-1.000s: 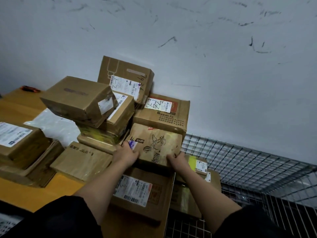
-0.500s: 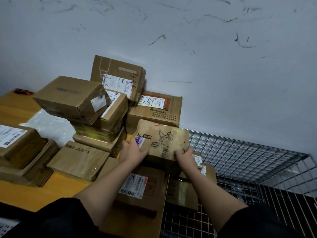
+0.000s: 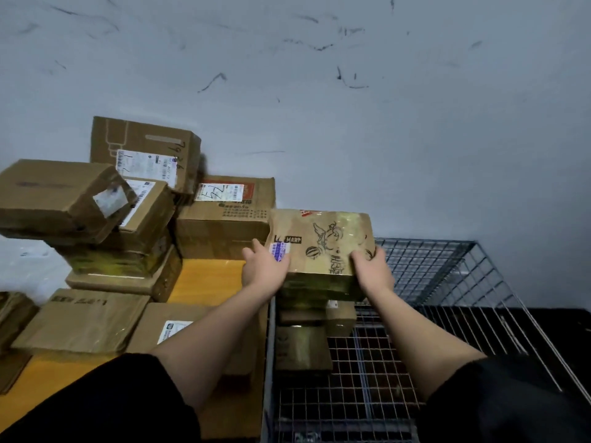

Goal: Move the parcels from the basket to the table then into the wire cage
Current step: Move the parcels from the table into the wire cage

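Observation:
A brown parcel with a black cartoon drawing (image 3: 323,244) is held in the air over the near left corner of the wire cage (image 3: 425,270). My left hand (image 3: 263,265) grips its left edge and my right hand (image 3: 372,266) grips its right edge. Below it, inside the cage, lie a few smaller brown parcels (image 3: 303,346). To the left, the wooden table (image 3: 208,279) carries a pile of several cardboard parcels (image 3: 224,219), some stacked against the wall.
A grey scuffed wall runs behind the table and cage. A flat parcel with a white label (image 3: 179,324) lies at the table's right edge under my left forearm. Dark floor shows right of the cage.
Both hands have lifted the cartoon parcel off the table pile and carried it rightward, from over the table's edge to above the cage.

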The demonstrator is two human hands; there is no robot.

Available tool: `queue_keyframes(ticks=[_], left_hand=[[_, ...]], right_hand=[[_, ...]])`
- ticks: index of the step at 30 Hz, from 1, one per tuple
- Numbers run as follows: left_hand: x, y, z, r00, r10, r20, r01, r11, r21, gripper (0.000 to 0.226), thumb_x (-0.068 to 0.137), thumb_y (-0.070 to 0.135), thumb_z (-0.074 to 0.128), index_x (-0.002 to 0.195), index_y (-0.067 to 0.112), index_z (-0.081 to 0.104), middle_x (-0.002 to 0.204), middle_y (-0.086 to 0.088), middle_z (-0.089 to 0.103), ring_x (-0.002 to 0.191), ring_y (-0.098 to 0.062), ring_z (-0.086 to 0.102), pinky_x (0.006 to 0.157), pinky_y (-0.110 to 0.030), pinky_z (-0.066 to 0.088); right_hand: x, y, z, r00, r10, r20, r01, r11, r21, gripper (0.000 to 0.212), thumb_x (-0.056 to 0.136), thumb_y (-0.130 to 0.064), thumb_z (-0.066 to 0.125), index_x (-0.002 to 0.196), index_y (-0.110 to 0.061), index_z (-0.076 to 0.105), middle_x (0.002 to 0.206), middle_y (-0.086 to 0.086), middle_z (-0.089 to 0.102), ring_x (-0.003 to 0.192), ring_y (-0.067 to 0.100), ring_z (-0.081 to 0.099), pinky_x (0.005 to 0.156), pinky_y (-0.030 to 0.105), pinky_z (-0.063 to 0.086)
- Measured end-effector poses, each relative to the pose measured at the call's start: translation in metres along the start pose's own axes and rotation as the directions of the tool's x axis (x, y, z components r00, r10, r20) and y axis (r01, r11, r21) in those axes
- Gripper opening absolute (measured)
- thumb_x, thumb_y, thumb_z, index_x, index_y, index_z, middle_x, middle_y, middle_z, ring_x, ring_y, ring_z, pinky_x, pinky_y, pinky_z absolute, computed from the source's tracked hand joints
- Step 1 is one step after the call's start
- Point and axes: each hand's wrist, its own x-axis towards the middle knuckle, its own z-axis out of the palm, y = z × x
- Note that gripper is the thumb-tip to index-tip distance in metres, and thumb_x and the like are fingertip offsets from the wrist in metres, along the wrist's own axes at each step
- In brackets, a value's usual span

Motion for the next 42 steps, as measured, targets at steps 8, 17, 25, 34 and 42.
queue_keyframes(ticks=[8,17,25,34,42], left_hand=[[-0.027,0.061,0.044,0.995,0.018,0.098,-0.01,0.997,-0.082,0.06,0.092,0.047,0.054,0.135,0.009,0.038,0.134,-0.014,0.036,0.107,-0.031,0.055,0.086,-0.036,0.049],[-0.065,0.122,0.135,0.984,-0.022,0.179,0.067,0.966,-0.251,0.06,0.091,0.036,0.058,0.134,0.007,0.028,0.123,-0.013,0.057,0.103,-0.031,0.06,0.087,-0.042,0.052],[-0.09,0.15,0.213,0.974,-0.147,0.173,0.193,0.937,-0.29,0.062,0.082,0.032,0.069,0.125,0.005,0.033,0.121,-0.016,0.056,0.107,-0.035,0.059,0.093,-0.045,0.05],[-0.087,0.128,0.261,0.943,-0.235,0.234,0.288,0.93,-0.226,0.038,0.085,0.018,0.069,0.111,0.013,0.041,0.112,-0.01,0.057,0.09,-0.025,0.063,0.08,-0.041,0.057],[-0.047,0.088,0.287,0.905,-0.28,0.32,0.314,0.947,-0.061,0.039,0.087,0.024,0.068,0.118,0.01,0.048,0.116,-0.008,0.063,0.105,-0.027,0.061,0.089,-0.032,0.048]], right_hand=[[0.016,0.038,-0.073,0.992,0.017,-0.124,-0.017,1.0,0.002,0.051,0.095,-0.043,0.049,0.138,-0.018,0.037,0.126,0.008,0.059,0.096,0.027,0.057,0.08,0.032,0.042],[0.065,0.106,-0.153,0.994,0.027,-0.106,-0.03,0.999,-0.026,0.053,0.093,-0.046,0.053,0.134,-0.017,0.037,0.126,0.009,0.06,0.098,0.027,0.059,0.077,0.03,0.039],[0.119,0.167,-0.192,0.997,0.071,0.043,-0.069,0.996,-0.063,0.068,0.089,-0.05,0.059,0.137,-0.008,0.037,0.128,0.01,0.053,0.106,0.028,0.057,0.074,0.031,0.045],[0.146,0.22,-0.176,0.961,0.16,0.228,-0.146,0.986,-0.079,0.073,0.087,-0.052,0.059,0.142,-0.012,0.033,0.134,0.014,0.048,0.109,0.033,0.056,0.087,0.043,0.052],[0.158,0.244,-0.136,0.917,0.267,0.297,-0.262,0.963,-0.057,0.061,0.091,-0.041,0.061,0.137,-0.01,0.036,0.129,0.012,0.055,0.094,0.024,0.055,0.08,0.037,0.05]])
